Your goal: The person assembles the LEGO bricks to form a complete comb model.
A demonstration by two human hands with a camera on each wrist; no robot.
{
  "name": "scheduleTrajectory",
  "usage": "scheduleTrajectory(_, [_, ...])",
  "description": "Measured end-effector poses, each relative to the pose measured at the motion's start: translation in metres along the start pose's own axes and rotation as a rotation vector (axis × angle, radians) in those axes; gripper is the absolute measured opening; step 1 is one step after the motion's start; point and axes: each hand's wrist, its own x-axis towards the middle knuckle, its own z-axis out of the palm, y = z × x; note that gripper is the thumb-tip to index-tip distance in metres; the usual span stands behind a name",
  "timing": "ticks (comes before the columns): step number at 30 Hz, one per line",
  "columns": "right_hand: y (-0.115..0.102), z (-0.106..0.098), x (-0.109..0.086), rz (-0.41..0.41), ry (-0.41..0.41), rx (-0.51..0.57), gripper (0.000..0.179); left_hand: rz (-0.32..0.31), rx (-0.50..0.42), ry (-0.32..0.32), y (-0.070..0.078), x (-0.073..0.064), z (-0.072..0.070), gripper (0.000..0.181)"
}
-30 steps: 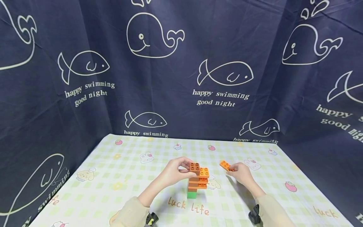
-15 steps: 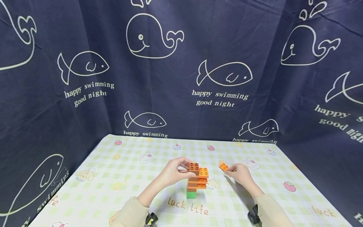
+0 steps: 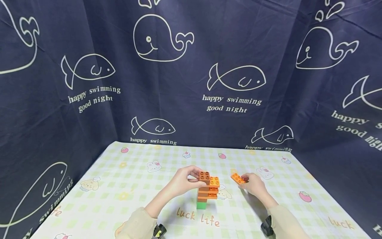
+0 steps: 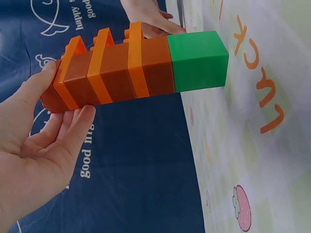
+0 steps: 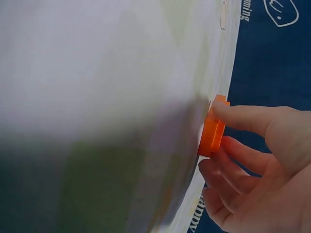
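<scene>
A tower of stacked toy building bricks stands upright on the table in the head view. Its base is a green brick (image 3: 201, 205); above it brown bricks alternate with orange plates that stick out to the right. My left hand (image 3: 182, 181) grips the brown top brick (image 3: 204, 176) between thumb and fingers. In the left wrist view the green brick (image 4: 199, 60) shows at the tower's foot. Right of the tower, my right hand (image 3: 253, 184) pinches a flat orange studded plate (image 3: 237, 178). Thumb and fingers hold this plate (image 5: 214, 128) by its edges in the right wrist view, close over the tabletop.
The table is covered by a checked cloth (image 3: 143, 192) with printed animals, strawberries and lettering. A dark blue curtain (image 3: 191, 89) with white whales and fish hangs along the back and sides. Black devices (image 3: 267, 225) sit on both wrists.
The orange plate in my right hand has turned: it looked shorter half a second ago and now shows its long side, slightly lower. My left hand and the tower have stayed put.
</scene>
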Motion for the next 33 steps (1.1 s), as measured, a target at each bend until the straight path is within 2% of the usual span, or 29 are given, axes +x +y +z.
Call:
scheduleTrajectory(4, [0.0009,0.0001,0.0006,-0.018,-0.015,-0.029,0.042,0.001,0.0,0.004,0.0002,-0.0003,0.0005,0.035])
scheduleTrajectory(8, [0.0016,0.0016,0.0007,0.002,-0.019,-0.047,0.043,0.001,0.0,0.007,0.0003,-0.0012,0.001,0.036])
scheduleTrajectory(19, [0.0028,0.0047,0.0025,0.027,-0.038,0.064,0.039,-0.002,0.001,0.007,-0.0007,-0.001,0.0017,0.038])
scheduleTrajectory(26, [0.001,0.0063,0.0025,0.017,-0.045,0.066,0.043,0.007,0.005,-0.004,-0.0025,-0.0005,0.0008,0.039])
scheduleTrajectory(33, [0.0004,0.0064,0.0024,-0.006,-0.041,0.055,0.039,0.003,-0.002,-0.011,-0.0051,0.0002,0.0002,0.038])
